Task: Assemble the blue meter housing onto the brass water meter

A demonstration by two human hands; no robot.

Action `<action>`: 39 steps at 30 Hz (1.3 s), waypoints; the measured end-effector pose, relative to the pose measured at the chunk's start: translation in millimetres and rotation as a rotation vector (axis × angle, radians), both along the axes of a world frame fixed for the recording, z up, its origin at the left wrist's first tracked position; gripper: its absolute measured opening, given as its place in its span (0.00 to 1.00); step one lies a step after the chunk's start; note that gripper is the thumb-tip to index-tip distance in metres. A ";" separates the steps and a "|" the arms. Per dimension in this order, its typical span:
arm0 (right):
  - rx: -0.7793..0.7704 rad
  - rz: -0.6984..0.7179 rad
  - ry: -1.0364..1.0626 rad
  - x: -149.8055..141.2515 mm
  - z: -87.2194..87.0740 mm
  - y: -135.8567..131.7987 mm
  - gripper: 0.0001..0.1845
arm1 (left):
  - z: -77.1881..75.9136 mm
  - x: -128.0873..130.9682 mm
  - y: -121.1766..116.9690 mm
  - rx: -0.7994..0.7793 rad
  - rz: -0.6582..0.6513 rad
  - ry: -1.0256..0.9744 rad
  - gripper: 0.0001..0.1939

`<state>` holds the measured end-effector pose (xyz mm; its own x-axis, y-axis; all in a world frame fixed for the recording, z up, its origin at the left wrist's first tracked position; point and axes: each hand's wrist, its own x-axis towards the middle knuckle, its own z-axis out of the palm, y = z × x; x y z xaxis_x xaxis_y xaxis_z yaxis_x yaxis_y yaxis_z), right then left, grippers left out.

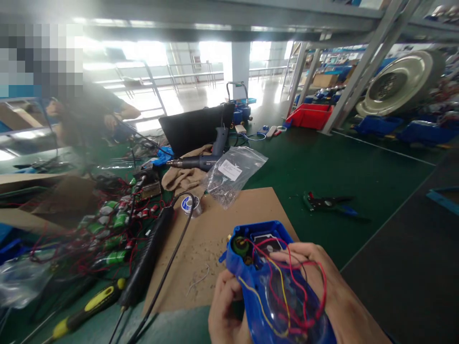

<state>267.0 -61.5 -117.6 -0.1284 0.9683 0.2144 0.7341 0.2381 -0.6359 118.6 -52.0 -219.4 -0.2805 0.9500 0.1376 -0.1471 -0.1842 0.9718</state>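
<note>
A blue plastic housing [255, 296] with red and yellow wires [283, 286] trailing out of it is held low in front of me, above the near edge of a cardboard sheet. Around its left side curl the fingers of my left hand [225, 301]. My right hand [315, 267] grips the housing's right side, its fingers reaching over the rim among the wires. Inside the top end sit a round green part [241, 245] and a dark plate with a pale outline [267, 242]. A clear cover spans the lower part.
On the cardboard [211, 239] stands a solder spool [191, 205]. A soldering iron [148, 258], a screwdriver [91, 306] and wired green cylinders [118, 220] lie left. Behind are a plastic bag [234, 174] and heat gun [204, 160]; pliers [330, 203] lie right. Another person [93, 114] works at far left.
</note>
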 end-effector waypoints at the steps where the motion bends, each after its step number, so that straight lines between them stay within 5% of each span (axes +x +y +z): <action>1: -0.058 0.024 0.018 2.1 5.3 6.4 0.38 | 3.5 1.0 1.6 -0.032 -0.029 -0.032 0.07; 7: -0.469 0.091 -0.027 14.9 43.4 55.0 0.42 | 24.1 2.0 13.8 -0.089 -0.132 0.055 0.05; 12: -0.841 0.191 0.085 7.5 70.1 83.2 0.33 | 28.9 7.4 27.4 -0.057 -0.052 0.101 0.05; 15: -0.966 0.120 0.119 0.1 79.7 95.2 0.29 | 27.8 11.9 33.3 -0.011 0.031 0.142 0.07; 17: -1.047 0.051 0.050 -3.3 84.1 101.5 0.35 | 26.5 13.4 34.9 0.034 0.065 0.203 0.06; 22: -1.134 0.039 0.029 -7.2 91.0 106.8 0.34 | 28.3 5.5 32.4 0.160 0.073 0.472 0.04; 30: -1.179 0.021 -0.004 -8.8 93.0 108.5 0.33 | 50.5 -12.1 31.3 0.295 0.005 0.962 0.17; 39: -1.231 0.001 -0.011 -14.9 96.6 113.3 0.33 | 59.6 -20.6 35.0 0.333 -0.057 1.213 0.14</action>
